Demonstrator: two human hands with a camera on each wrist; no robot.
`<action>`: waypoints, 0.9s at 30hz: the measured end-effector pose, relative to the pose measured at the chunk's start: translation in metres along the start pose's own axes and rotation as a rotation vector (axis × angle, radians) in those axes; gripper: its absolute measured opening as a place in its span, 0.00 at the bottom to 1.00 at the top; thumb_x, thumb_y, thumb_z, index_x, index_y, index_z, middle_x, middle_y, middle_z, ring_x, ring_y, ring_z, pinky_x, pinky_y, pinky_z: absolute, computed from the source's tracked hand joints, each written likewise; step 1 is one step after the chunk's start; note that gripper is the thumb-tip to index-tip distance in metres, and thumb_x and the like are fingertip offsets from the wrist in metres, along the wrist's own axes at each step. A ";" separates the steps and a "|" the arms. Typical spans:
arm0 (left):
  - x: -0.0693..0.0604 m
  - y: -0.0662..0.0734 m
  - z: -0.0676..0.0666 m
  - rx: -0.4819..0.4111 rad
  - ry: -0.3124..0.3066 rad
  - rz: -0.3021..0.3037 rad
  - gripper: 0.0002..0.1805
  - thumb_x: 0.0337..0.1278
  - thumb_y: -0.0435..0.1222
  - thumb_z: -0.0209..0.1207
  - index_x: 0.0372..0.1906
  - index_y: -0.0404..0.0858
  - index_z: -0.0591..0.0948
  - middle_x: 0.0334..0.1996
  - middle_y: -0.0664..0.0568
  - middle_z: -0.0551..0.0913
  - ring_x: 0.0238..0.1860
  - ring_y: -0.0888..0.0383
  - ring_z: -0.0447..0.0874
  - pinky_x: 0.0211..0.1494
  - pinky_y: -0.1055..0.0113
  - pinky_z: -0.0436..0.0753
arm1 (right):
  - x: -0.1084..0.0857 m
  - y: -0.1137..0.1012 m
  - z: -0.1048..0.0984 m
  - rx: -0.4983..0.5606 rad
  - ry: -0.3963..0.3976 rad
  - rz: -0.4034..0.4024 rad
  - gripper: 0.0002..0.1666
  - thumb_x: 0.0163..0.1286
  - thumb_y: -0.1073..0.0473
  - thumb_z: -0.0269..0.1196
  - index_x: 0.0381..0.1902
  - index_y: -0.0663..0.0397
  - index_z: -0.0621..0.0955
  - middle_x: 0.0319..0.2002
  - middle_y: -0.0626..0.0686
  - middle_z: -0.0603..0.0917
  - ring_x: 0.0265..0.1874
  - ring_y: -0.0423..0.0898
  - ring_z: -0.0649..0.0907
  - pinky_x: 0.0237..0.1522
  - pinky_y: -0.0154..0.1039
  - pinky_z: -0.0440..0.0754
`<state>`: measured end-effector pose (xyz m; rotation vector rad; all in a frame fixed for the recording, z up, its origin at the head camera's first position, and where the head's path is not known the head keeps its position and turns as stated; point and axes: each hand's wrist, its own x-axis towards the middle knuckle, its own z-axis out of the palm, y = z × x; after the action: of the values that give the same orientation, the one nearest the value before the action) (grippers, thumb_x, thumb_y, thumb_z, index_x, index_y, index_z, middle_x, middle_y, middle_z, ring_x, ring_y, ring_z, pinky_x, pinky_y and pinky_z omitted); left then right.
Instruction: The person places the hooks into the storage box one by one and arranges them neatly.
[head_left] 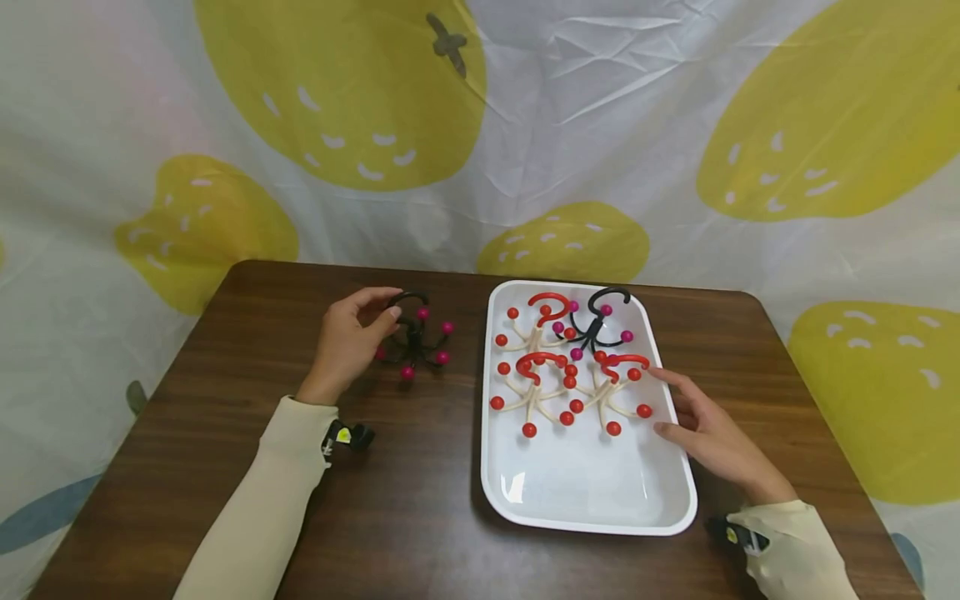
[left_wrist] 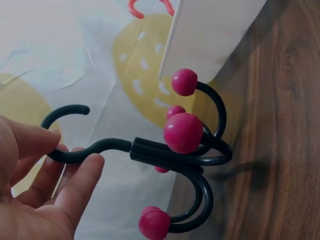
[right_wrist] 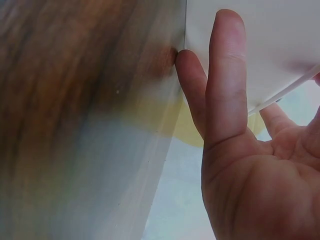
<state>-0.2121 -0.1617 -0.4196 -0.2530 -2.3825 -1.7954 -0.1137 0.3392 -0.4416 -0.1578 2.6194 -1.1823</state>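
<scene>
My left hand (head_left: 352, 337) pinches the curved top of a black multi-arm hook (head_left: 414, 340) between thumb and fingertips, left of the white tray (head_left: 585, 527). The hook's curled arms end in pink balls (left_wrist: 183, 133); whether they touch the table cannot be told. My right hand (head_left: 712, 429) lies along the tray's right side, its fingers (right_wrist: 226, 85) nearly straight against the outer wall and the thumb at the rim. Inside the tray stand three cream hooks (head_left: 534, 400) with red tops and red balls, and one black hook (head_left: 594, 332) with pink balls at the far right.
The tray stands on a dark brown wooden table (head_left: 405, 500), right of its middle. Behind the table hangs a pale cloth (head_left: 420, 225) with large yellow fruit shapes. The near part of the tray floor is bare white.
</scene>
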 end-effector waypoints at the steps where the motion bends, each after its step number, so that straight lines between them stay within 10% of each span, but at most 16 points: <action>1: -0.001 0.000 -0.001 0.000 0.002 0.001 0.16 0.74 0.36 0.65 0.61 0.38 0.86 0.48 0.40 0.86 0.48 0.42 0.91 0.46 0.71 0.89 | 0.000 0.000 0.000 -0.004 0.000 -0.002 0.48 0.74 0.60 0.66 0.85 0.42 0.56 0.74 0.73 0.69 0.62 0.72 0.81 0.50 0.59 0.90; 27: -0.025 0.035 -0.011 -0.003 0.005 0.114 0.16 0.71 0.35 0.67 0.59 0.39 0.87 0.44 0.41 0.90 0.37 0.61 0.92 0.43 0.68 0.91 | -0.001 -0.002 0.001 0.024 0.001 0.007 0.49 0.74 0.61 0.66 0.85 0.41 0.55 0.75 0.75 0.67 0.62 0.75 0.81 0.47 0.58 0.91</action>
<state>-0.1795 -0.1640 -0.3894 -0.3759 -2.3120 -1.7468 -0.1122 0.3375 -0.4410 -0.1439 2.6031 -1.2110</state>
